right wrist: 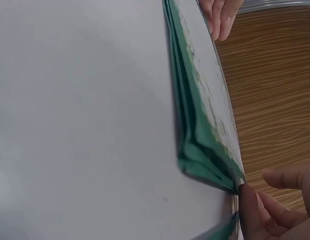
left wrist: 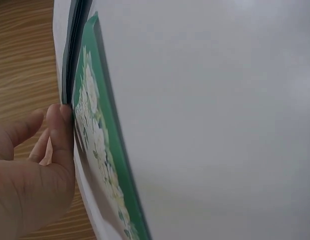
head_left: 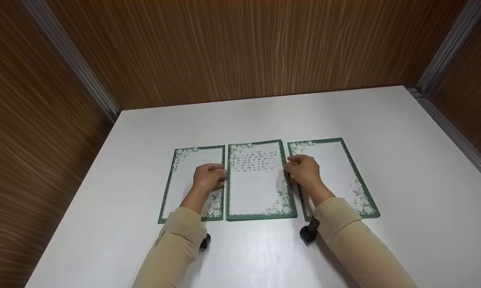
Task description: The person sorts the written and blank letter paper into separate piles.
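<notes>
Three sets of white paper sheets with green floral borders lie side by side on the white table. Lines of small printed text run across the upper half of the middle stack (head_left: 256, 194). My left hand (head_left: 208, 176) reaches over the left sheets (head_left: 180, 170), its fingertips at the middle stack's left edge. At the opposite edge are the fingertips of my right hand (head_left: 305, 170), which passes over the right sheets (head_left: 334, 170). In both wrist views, each thumb stands apart from the fingers. Uneven green layers show along the stack's side (right wrist: 182, 100) in the right wrist view.
The white table (head_left: 116, 176) extends around the papers. Wood-grain panels (head_left: 240, 48) rise behind it and on both sides, with metal strips at the corners. A black device (head_left: 308, 234) sits under the right wrist, and another black piece (head_left: 205, 241) shows by the left sleeve.
</notes>
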A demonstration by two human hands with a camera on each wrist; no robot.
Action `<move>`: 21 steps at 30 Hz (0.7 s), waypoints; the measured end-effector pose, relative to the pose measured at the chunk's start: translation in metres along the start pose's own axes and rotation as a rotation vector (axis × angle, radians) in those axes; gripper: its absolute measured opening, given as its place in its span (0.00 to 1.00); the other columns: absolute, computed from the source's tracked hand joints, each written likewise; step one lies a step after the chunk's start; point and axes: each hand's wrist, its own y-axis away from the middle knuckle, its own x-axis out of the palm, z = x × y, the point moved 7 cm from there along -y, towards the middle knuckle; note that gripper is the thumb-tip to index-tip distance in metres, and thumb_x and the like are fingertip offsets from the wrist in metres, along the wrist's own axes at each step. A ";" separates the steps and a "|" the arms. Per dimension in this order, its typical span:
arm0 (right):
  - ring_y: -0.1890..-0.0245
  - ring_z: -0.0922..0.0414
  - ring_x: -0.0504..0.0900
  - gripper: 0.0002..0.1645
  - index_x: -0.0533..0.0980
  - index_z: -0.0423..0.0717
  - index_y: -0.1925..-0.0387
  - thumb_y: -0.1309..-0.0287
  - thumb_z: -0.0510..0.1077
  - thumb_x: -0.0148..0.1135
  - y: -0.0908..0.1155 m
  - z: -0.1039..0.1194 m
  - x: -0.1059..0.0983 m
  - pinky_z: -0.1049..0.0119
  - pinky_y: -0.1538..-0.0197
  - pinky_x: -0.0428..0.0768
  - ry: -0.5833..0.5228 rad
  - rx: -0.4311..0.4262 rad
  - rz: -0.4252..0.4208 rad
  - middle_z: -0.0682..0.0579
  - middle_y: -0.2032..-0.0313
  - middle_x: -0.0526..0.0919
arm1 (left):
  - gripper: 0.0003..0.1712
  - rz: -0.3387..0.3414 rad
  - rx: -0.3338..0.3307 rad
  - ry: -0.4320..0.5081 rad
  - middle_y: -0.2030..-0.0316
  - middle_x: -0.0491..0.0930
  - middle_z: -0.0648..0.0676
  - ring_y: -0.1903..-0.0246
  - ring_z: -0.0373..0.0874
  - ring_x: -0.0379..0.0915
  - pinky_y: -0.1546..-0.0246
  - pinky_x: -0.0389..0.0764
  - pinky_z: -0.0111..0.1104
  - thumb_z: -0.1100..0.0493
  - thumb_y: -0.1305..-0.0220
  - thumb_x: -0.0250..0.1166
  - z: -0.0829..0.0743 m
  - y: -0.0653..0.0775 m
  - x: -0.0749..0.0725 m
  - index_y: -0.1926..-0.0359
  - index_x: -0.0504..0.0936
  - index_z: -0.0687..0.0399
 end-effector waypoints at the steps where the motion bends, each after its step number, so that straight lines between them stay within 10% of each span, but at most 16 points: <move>1: 0.58 0.52 0.79 0.23 0.73 0.39 0.43 0.38 0.42 0.59 0.000 0.000 0.000 0.64 0.59 0.81 -0.001 0.003 -0.002 0.44 0.54 0.80 | 0.19 -0.001 -0.003 0.003 0.59 0.82 0.57 0.67 0.43 0.81 0.67 0.82 0.29 0.65 0.39 0.64 0.001 0.000 0.000 0.46 0.78 0.62; 12: 0.57 0.52 0.79 0.23 0.73 0.40 0.42 0.38 0.41 0.58 0.002 0.007 0.005 0.65 0.59 0.82 -0.043 -0.020 -0.038 0.43 0.53 0.79 | 0.19 0.024 0.000 0.022 0.60 0.82 0.57 0.66 0.44 0.81 0.67 0.82 0.30 0.64 0.38 0.64 0.001 0.000 -0.004 0.46 0.79 0.61; 21: 0.60 0.53 0.80 0.22 0.73 0.39 0.43 0.38 0.39 0.59 0.006 0.015 0.023 0.66 0.61 0.81 -0.115 -0.053 -0.060 0.43 0.54 0.79 | 0.20 -0.047 0.022 0.039 0.56 0.82 0.59 0.61 0.46 0.80 0.62 0.82 0.33 0.63 0.37 0.64 0.005 -0.004 -0.036 0.44 0.78 0.62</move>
